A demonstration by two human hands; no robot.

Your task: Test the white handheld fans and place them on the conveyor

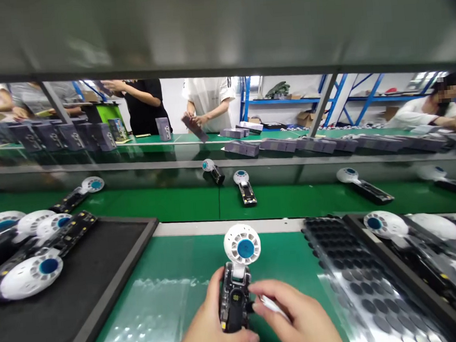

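A small handheld fan (pixel 238 274) with a white round head, a blue centre and an open black handle stands upright at the bottom middle. My left hand (pixel 211 326) is wrapped round the black handle from the left. My right hand (pixel 296 317) is closed beside the handle on the right, pinching a thin white tool or strip (pixel 271 305) whose tip touches the handle's side. Both hands hover over the green work mat (pixel 173 279).
A black tray (pixel 83 285) on the left holds several similar fans. A sheet of round black pads (pixel 353 282) lies on the right beside another tray of fans (pixel 424 251). More fans ride the green conveyor (pixel 292 195) beyond. Other people work at the far bench.
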